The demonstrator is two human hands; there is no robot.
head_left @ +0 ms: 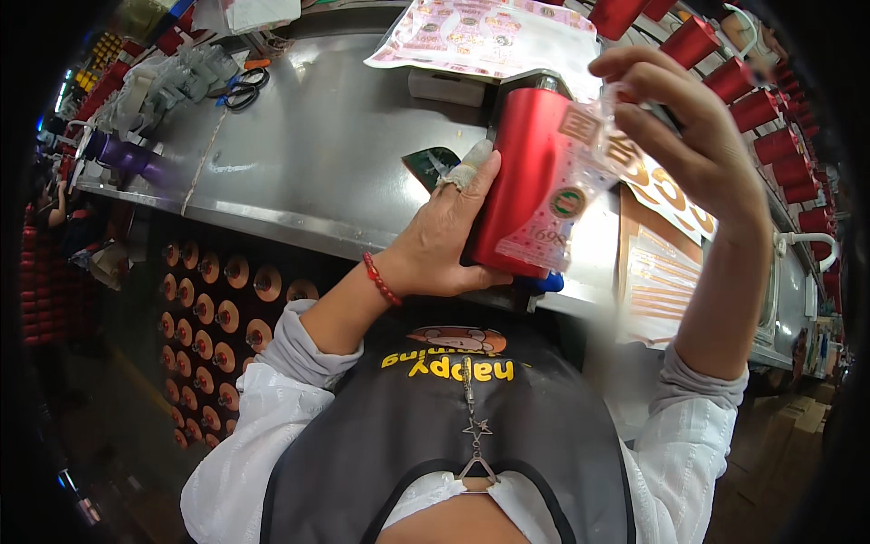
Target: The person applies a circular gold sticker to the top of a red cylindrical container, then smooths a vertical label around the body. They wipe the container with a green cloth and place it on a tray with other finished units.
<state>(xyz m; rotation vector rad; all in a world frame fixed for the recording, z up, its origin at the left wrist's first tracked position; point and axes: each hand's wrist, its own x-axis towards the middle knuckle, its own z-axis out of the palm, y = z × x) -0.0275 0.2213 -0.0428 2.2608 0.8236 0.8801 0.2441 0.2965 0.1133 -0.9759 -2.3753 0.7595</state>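
A glossy red bottle (518, 172) lies tilted in front of me above the metal table. My left hand (433, 238), with a white wrap on one finger, grips it from the left side. Along the bottle's right side hangs a clear decal film (566, 218) with gold characters and a green round emblem. Its upper end is lifted off, bunched and pinched by the fingers of my right hand (693, 136); the lower part lies close against the bottle. A dark green card (430, 169) is beside my left fingertips. How the bottle is supported underneath is hidden.
Pink printed sheets (489, 38) lie at the back, with black scissors (245, 89) and crumpled clear plastic (172, 82) at far left. Sheets of gold decals (666, 272) are under my right arm. Red bottles (757, 109) hang at right; round-topped pieces (204, 313) stand below left.
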